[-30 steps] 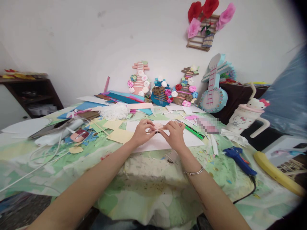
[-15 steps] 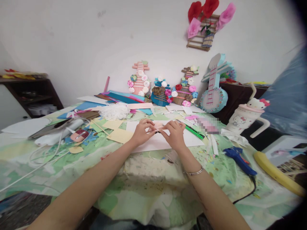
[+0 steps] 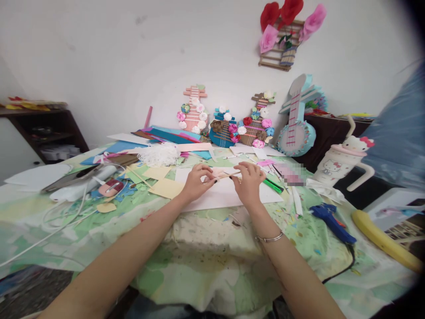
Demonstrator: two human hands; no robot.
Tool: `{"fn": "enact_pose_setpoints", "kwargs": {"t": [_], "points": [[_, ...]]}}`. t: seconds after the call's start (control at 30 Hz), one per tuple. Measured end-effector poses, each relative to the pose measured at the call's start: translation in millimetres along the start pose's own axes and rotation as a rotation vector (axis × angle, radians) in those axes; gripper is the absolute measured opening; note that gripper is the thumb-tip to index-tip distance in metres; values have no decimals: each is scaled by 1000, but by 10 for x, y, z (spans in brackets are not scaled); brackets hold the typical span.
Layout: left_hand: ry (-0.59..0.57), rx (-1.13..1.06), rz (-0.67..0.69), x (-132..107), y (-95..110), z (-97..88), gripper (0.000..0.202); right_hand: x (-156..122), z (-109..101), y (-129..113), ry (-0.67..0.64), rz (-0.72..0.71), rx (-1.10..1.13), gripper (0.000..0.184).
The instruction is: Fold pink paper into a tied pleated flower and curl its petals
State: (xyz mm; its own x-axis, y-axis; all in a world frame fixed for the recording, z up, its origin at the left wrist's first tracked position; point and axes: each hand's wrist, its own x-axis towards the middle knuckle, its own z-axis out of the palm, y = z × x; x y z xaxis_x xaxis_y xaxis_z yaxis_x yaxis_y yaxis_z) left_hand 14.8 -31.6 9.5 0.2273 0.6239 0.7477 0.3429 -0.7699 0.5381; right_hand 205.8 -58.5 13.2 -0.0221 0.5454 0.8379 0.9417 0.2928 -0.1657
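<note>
Above a white sheet [image 3: 212,199] in the middle of the table, my left hand [image 3: 198,182] pinches a small pale pink piece of paper [image 3: 218,171] between thumb and fingertips. A thin pale stick [image 3: 229,174] runs across from this paper to my right hand [image 3: 249,181], whose thumb and fingers are closed on its other end. Part of the paper is hidden behind my left fingers. Just right of my right hand lies a long green tool [image 3: 273,185] with dark ends.
A blue glue gun [image 3: 332,221] and a yellow banana-shaped thing [image 3: 385,239] lie at right, near a white cup [image 3: 335,164]. Yellow paper [image 3: 166,188], white strings [image 3: 159,155] and a cable [image 3: 81,208] crowd the left. Flower-decorated instrument models [image 3: 222,133] line the wall.
My right hand has moved right, away from my left hand, and its fingers are raised. The stick between the hands now shows. My left hand stays nearly in place.
</note>
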Motion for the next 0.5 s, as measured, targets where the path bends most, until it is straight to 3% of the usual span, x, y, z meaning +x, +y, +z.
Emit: {"fn": "enact_pose_setpoints", "kwargs": {"t": [0.1,0.23,0.37,0.5], "points": [[19,-172,-234,27,-32,-14,9,30,-29,28,126,138,48,40],[83,-659,-625,56,-62,-15,15,50,-41,54,183,231,191,51],[18,-899,-771,44,-27,5,15,15,29,46,41,280,470,47],[-44,-1013,-844,58,7,8,8,27,122,29,-153,540,836,39]]}}
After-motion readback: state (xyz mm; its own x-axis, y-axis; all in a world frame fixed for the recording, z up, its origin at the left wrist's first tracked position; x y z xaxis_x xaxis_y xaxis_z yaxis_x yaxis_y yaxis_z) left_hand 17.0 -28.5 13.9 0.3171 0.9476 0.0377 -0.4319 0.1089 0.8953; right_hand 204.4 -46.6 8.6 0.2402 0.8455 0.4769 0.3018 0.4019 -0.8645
